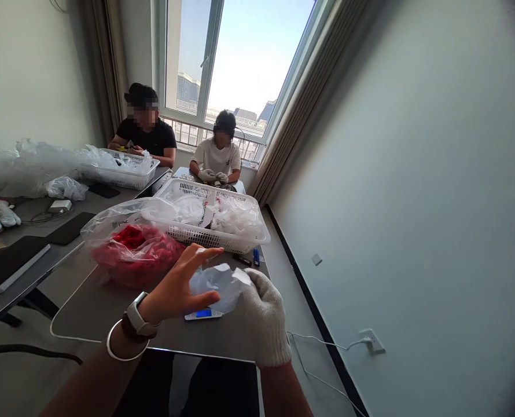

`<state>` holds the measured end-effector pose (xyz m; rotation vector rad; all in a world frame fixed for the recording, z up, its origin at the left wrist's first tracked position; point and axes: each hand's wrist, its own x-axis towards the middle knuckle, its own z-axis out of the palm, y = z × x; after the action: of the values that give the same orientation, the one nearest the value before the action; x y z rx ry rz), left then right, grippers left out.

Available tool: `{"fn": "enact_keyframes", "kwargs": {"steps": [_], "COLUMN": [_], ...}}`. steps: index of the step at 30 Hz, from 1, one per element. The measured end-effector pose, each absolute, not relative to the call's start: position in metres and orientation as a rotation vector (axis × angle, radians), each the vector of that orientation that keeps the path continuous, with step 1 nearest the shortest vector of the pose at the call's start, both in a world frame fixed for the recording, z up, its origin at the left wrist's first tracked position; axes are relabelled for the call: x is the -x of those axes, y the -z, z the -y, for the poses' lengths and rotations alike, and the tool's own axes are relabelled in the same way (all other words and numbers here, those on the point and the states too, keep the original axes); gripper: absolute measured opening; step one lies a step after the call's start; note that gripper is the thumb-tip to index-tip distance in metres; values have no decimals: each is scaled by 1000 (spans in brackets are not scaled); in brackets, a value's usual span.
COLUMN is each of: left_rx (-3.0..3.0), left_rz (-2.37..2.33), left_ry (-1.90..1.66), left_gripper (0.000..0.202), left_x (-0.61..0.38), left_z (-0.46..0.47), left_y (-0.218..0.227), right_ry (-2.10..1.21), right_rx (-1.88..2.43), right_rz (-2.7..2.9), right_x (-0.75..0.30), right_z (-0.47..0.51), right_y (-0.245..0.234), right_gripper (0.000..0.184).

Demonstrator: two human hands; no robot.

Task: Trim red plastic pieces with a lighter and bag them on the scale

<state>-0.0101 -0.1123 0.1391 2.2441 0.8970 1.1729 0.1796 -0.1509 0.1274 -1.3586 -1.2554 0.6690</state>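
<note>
My right hand (264, 307), in a white knitted glove, grips the edge of a thin translucent plastic bag (223, 286). Bare and wearing a watch and a bangle, my left hand (186, 286) is beside the bag with thumb and fingers spread apart. Under the bag, a small digital scale (203, 314) with a lit blue display is partly hidden. Just beyond my left hand lies a large clear bag of red items (138, 252); what the items are I cannot tell.
A white plastic basket (244, 246) full of crumpled clear bags stands at the table's far end. Near it lie a blue pen (256, 257) and a black marker-like object (242, 260). Two people sit by the window. A white cable (318, 341) runs to the wall socket on the right.
</note>
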Motion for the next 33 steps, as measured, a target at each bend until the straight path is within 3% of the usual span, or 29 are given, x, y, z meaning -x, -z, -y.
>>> {"fn": "enact_keyframes", "kwargs": {"steps": [2, 5, 7, 15, 17, 20, 24, 33], "left_rx": [-2263, -2261, -2247, -2204, -2171, -2124, -2124, -2185], "left_rz": [-933, -976, -973, -928, -938, -953, -919, -859], "left_ry": [-1146, -1153, -1174, -1227, -1213, -1176, -1127, -1148], "left_gripper": [70, 40, 31, 57, 64, 84, 112, 128], "left_x": [1, -9, -11, -16, -19, -20, -21, -35], "left_z": [112, 111, 110, 111, 112, 112, 111, 111], "left_y": [-142, -142, -140, -133, -128, -120, -113, -110], "right_ry": [-712, -753, -765, -598, -647, -717, -719, -845], "right_rx": [1364, 1398, 1393, 1606, 1569, 1426, 1351, 1332], "right_rz": [1302, 1405, 1450, 1691, 1716, 1650, 1505, 1543], "right_x": [-176, -175, -180, -192, -189, -185, -184, -170], "right_z": [149, 148, 148, 154, 153, 149, 148, 144], "right_y": [-137, -149, -155, -169, -167, -162, -159, -161], "right_gripper": [35, 33, 32, 43, 37, 26, 31, 34]}}
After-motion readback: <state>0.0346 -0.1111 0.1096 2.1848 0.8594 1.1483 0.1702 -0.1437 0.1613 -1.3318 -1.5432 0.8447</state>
